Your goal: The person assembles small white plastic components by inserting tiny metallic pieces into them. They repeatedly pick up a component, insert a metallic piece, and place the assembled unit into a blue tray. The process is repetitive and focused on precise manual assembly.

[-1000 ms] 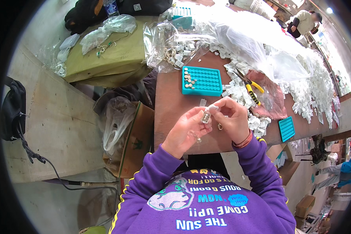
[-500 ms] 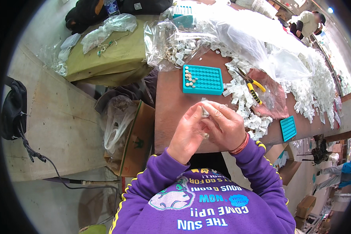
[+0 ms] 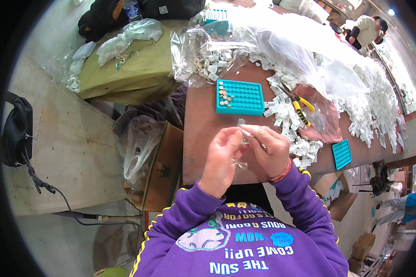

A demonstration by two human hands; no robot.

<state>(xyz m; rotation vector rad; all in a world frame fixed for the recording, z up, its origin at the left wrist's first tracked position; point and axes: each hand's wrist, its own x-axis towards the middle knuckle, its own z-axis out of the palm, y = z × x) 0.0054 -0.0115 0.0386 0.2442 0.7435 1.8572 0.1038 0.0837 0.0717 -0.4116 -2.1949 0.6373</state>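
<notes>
Both hands have changed a little since half a second ago: the right hand (image 3: 272, 150) has drawn slightly back from the left hand (image 3: 221, 156), so the gap between the palms is wider now. Left fingers are closed upon a small clear piece (image 3: 241, 122), whose end stands out just beyond the fingertips. Right fingers are bent together at the same place, touching near the piece, but I cannot tell if they grip it. Another clear bit (image 3: 240, 165) shows beside the left palm, nearer to the body. Straight beyond the hands, on the brown worktop (image 3: 201, 134), is a teal tray (image 3: 239, 111), with small round parts (image 3: 224, 94) in its left side. Beyond the right hand and to its right lie pliers (image 3: 302, 111) with yellow and black handles. Close to the right of this hand is a heap (image 3: 305, 147) of clear pieces, and farther right, a smaller tray (image 3: 341, 155).
</notes>
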